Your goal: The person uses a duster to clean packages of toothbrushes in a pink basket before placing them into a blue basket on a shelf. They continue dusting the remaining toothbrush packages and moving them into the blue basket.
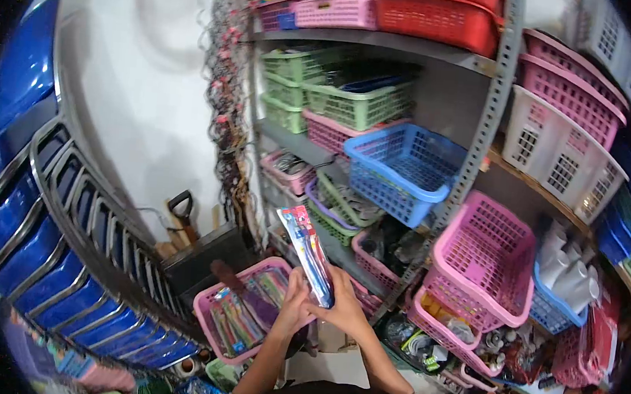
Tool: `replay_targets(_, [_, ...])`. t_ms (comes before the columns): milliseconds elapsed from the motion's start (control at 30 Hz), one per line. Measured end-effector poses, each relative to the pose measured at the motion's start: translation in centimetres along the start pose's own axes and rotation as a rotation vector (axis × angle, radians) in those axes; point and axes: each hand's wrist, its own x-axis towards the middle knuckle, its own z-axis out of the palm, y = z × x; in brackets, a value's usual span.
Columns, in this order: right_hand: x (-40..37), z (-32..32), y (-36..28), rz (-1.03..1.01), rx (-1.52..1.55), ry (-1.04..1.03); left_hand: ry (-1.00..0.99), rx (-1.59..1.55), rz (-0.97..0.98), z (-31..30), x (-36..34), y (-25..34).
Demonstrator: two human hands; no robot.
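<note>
Both of my hands are on a long, slim clear packet with a red and blue printed top and blue contents, which looks like a packaged toothbrush. It is tilted, its top leaning away to the left. My left hand grips the lower left side of the packet. On the lower right side, the fingers of my right hand close around it. Below and to the left of my hands is a pink basket holding several similar colourful packets. A dark brown and purple shape, perhaps another person's sleeved arm, lies across this basket.
Stacked blue chairs with metal frames fill the left side. Ahead, metal shelves hold green baskets, a blue basket and red baskets. A pink basket and white cups stand at the right.
</note>
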Motion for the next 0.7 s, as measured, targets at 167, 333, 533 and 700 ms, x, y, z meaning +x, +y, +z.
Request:
replay_targets(167, [-0.2, -4.2, 1.8, 0.081, 0.004, 0.25, -0.239, 0.047, -0.143, 3.0, 2.2, -2.0])
replay_targets(333, [1.4, -10.0, 0.3, 0.092, 0.016, 0.432, -0.467, 0.374, 0.002, 5.3, 8.0, -2.3])
replay_targets(533, [3.9, -14.7, 1.0, 0.058, -0.072, 0.598, -0.529, 1.136, 0.562, 9.8, 17.6, -1.7])
replay_targets(700, [5.0, -17.2, -0.1, 0.144, -0.147, 0.584, -0.506, 1.61, 0.912, 11.0, 23.9, -3.0])
